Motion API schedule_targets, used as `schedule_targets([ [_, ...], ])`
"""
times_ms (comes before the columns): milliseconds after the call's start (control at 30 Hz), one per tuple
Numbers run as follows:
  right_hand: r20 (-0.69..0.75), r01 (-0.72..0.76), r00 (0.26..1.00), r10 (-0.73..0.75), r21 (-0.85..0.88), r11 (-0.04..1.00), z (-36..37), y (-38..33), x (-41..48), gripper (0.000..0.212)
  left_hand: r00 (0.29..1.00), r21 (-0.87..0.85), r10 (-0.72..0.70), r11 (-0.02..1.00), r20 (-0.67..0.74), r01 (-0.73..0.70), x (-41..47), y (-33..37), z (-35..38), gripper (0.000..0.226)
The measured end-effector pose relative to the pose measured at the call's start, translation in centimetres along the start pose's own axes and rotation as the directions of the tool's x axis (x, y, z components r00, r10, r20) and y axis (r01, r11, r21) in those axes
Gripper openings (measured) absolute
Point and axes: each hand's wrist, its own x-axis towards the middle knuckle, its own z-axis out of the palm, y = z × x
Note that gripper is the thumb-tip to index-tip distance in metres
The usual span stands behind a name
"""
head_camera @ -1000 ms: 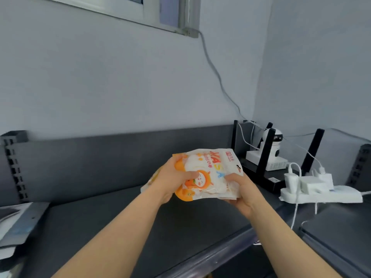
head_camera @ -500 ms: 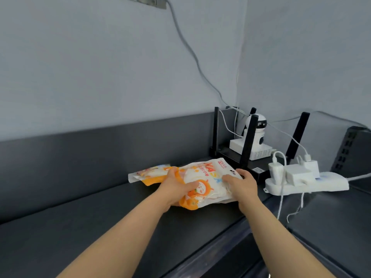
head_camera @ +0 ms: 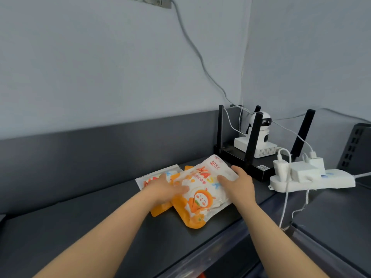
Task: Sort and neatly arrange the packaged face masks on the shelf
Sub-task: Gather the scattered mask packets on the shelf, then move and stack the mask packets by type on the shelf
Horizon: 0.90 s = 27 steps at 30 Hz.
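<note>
An orange-and-white mask pack [head_camera: 200, 195] with a cartoon face lies flat on the dark grey shelf [head_camera: 80, 227], on top of a second, similar pack [head_camera: 154, 177] that sticks out to its left. My left hand [head_camera: 166, 190] rests flat across both packs with straight fingers. At the top pack's right edge my right hand [head_camera: 239, 185] lies on the wrapper, fingers spread over its corner.
A black router [head_camera: 249, 159] with upright antennas stands just right of the packs, a white camera [head_camera: 259, 135] on it. A white power strip [head_camera: 313, 179] with plugs and hanging cables lies farther right. The shelf's back panel rises behind the packs.
Both hands carried the top pack down and laid it on the shelf over the other pack. Their grip on it loosened into flat contact. The view shifted right and down.
</note>
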Motion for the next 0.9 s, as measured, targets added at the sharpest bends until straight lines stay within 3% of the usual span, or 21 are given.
schedule_targets([
  [100,-0.033,-0.027,0.999,0.029,0.056,0.998,0.7,-0.2,1.0,0.060,0.998,-0.089,0.055,0.995,0.018,-0.053,1.7,-0.7,1.4,0.110],
  [233,-0.057,-0.033,0.998,0.039,0.107,0.994,1.6,-1.1,2.8,0.051,0.996,-0.210,0.049,0.976,-0.071,-0.063,0.1,0.8,1.8,0.094],
  [367,-0.049,-0.009,0.999,0.004,-0.092,0.996,1.5,-1.6,3.1,0.048,0.965,-0.132,0.036,0.989,-0.260,-0.073,-0.9,1.1,2.2,0.088],
  [567,0.021,0.286,0.958,-0.286,-0.133,0.949,0.8,-4.1,1.1,0.044,0.941,-0.200,-0.006,0.978,-0.338,-0.065,-3.9,1.8,2.0,0.078],
  [767,0.271,0.446,0.840,-0.470,0.149,0.883,2.9,-9.8,-5.3,0.038,0.870,-0.323,-0.044,0.937,-0.491,-0.135,-10.2,-0.4,-1.5,0.073],
  [900,0.461,0.399,0.726,-0.510,0.322,0.859,5.4,-13.0,-10.2,0.034,0.772,-0.371,-0.152,0.922,-0.617,-0.114,-15.7,-4.6,-5.3,0.062],
])
